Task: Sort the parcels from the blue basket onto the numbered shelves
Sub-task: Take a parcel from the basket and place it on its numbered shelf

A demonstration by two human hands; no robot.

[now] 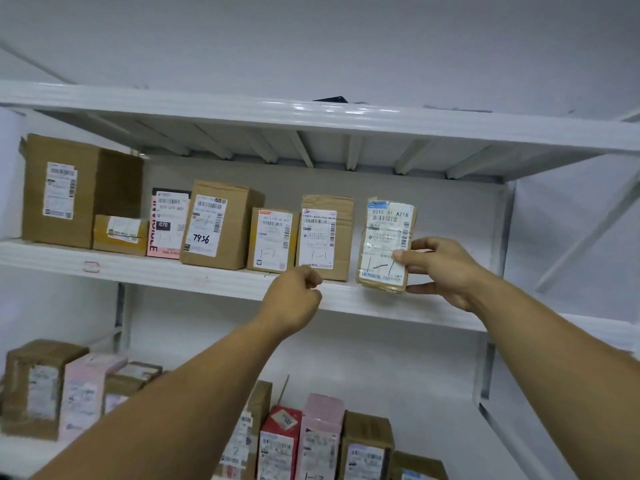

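Brown card under clear tape: that was the parcel (386, 244) you held in your right hand (440, 271), with your thumb across the front of its white label and your fingers curled round its right side and under its bottom corner. It stood upright at the right end of the row on the middle shelf (173, 271), a small gap away from the next brown box (325, 237). Whether its base rested on the shelf's front lip or hung just off it, I could not tell.

Your left hand (294, 299) was drawn into a fist at the shelf's front edge, just below that neighbouring box, with nothing showing in it.

Further left in the row stood more labelled boxes, a pink parcel (166, 223) and a large carton (65, 192) at the far end — all with labels facing you. The shelf below held more parcels (280, 445) in brown, pink and red.
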